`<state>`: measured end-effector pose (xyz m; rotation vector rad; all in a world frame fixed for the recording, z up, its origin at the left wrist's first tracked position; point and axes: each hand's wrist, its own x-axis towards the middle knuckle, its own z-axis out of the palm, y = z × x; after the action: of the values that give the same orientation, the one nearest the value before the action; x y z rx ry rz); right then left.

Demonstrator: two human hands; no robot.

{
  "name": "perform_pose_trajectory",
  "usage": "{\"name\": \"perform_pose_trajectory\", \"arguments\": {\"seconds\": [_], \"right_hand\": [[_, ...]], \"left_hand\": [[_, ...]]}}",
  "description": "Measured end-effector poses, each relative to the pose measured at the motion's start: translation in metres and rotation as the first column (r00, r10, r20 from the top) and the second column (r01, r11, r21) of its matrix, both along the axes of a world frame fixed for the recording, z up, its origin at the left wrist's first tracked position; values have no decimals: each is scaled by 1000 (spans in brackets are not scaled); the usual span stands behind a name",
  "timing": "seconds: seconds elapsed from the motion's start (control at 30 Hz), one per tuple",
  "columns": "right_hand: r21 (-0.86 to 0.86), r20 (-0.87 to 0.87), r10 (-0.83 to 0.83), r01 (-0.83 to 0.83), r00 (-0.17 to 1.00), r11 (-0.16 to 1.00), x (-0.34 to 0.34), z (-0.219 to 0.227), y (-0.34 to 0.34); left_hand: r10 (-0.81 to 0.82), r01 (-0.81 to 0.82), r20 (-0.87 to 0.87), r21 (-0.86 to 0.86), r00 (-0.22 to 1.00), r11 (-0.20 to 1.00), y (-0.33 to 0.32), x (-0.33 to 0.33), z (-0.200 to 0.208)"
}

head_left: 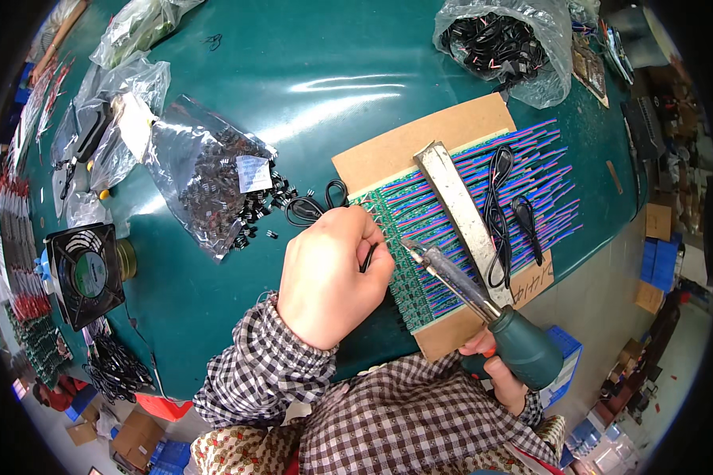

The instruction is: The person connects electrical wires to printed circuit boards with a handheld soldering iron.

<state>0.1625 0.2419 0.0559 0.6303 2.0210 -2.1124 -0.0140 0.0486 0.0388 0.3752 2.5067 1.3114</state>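
Note:
My left hand (333, 273) is closed in a pinch on a thin black cable (318, 207), whose coil lies just beyond my knuckles. My fingertips are at the edge of a row of small green circuit boards (408, 289). In my right hand (503, 380) is a soldering iron (523, 344) with a dark green handle. Its tip points up and left, near the boards, close to my left fingers; contact is too small to tell. Blue, pink and dark wires (543, 186) run right from the boards. A worn metal bar (459, 210) lies across these wires.
Brown cardboard (420, 146) lies under the boards. Two black cable coils (499, 190) rest by the bar. Left stand a bag of small black connectors (206, 174), some spilled, and a black fan (87, 273). A bag of black cables (499, 47) sits at the far right.

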Motion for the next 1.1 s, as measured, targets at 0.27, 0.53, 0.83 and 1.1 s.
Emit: {"name": "perform_pose_trajectory", "arguments": {"seconds": [0.27, 0.53, 0.83, 1.1], "right_hand": [[17, 5, -27, 27, 1000, 999, 2, -4, -2], [35, -3, -42, 42, 999, 999, 2, -8, -2], [-48, 13, -98, 98, 995, 994, 3, -4, -6], [7, 21, -30, 30, 999, 1000, 3, 1, -7]], "left_hand": [[3, -4, 40, 17, 999, 1000, -1, -1, 1], [-4, 4, 25, 18, 1000, 1000, -2, -1, -1], [-5, 4, 37, 20, 999, 1000, -2, -1, 0], [-11, 11, 0, -6, 1000, 1000, -2, -2, -2]]}}
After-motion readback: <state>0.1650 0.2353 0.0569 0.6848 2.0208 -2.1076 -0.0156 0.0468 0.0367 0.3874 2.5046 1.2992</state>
